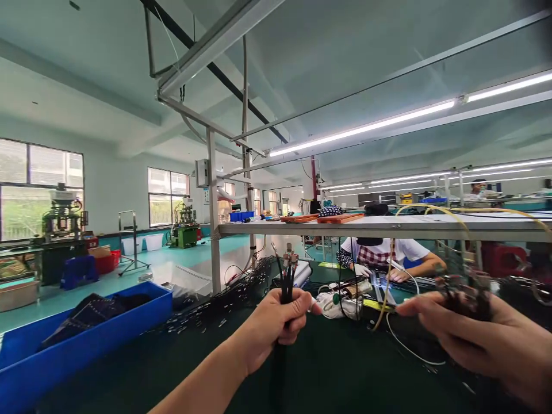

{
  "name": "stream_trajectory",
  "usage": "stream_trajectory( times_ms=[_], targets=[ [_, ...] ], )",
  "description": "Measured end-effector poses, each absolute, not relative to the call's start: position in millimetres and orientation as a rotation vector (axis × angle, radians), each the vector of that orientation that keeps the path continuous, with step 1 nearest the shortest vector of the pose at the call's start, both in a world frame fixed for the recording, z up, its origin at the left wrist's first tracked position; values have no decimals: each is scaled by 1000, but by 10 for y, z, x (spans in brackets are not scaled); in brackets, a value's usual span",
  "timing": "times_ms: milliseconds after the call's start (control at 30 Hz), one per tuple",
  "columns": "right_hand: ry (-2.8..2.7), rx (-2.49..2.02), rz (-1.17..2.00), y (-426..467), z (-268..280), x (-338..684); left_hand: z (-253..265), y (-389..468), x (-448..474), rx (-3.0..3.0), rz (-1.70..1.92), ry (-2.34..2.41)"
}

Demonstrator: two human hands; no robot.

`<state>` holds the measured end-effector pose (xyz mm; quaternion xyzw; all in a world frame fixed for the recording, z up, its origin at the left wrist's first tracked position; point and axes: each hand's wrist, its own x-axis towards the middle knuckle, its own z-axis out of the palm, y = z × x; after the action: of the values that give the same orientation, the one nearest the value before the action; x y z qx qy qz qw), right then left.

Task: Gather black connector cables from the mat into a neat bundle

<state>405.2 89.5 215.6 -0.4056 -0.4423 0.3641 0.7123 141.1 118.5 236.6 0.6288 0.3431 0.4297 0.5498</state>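
In the middle of the view, my left hand [280, 316] is closed round a bundle of black cables [286, 282]. Their metal connector ends stick up above the fist, and the cables hang down below it. Farther right, my right hand [483, 339] holds a second bunch of black cables with metal ends [466, 290], smeared by motion. Its index finger points inward, towards the left hand. Under both hands lies a dark green work surface [336, 368]. Many loose black cables with shiny tips [224, 302] are spread at its far left.
A blue bin [86, 339] with dark fabric stands at the left. A shelf [388, 230] crosses above the far side of the bench. Behind it a person in a checked apron [375, 253] works with both hands low. A yellow cable [389, 282] and a white cable [409, 349] hang near my right hand.
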Motion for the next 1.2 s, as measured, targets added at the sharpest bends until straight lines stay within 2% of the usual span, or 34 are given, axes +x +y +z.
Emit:
stream_trajectory(
  times_ms=[67,233,367,533,767,867,1067,1133,1200],
  targets=[
    [-1305,-1011,903,839,2396,3874,2407,1086,1561,1547,901,816],
    [-1539,-870,651,707,2768,3615,2289,1011,1865,1629,651,805],
    [-1547,-928,594,678,2697,3591,2143,989,1987,1650,588,793],
    [-1507,-1068,631,677,2614,3729,2220,888,2027,1634,541,778],
    [-1736,-1244,859,597,2610,3827,2290,838,2067,1586,505,809],
    [-1643,-1261,814,643,2524,3883,2421,872,1993,1568,689,816],
    [-1726,-1340,837,693,2341,3818,2752,793,2017,1893,1436,730],
    [-1759,-1342,859,696,2304,3775,2734,727,2118,2035,1402,621],
    [-1730,-1252,879,702,2285,3759,2665,670,2214,2124,1170,502]
  ],
)
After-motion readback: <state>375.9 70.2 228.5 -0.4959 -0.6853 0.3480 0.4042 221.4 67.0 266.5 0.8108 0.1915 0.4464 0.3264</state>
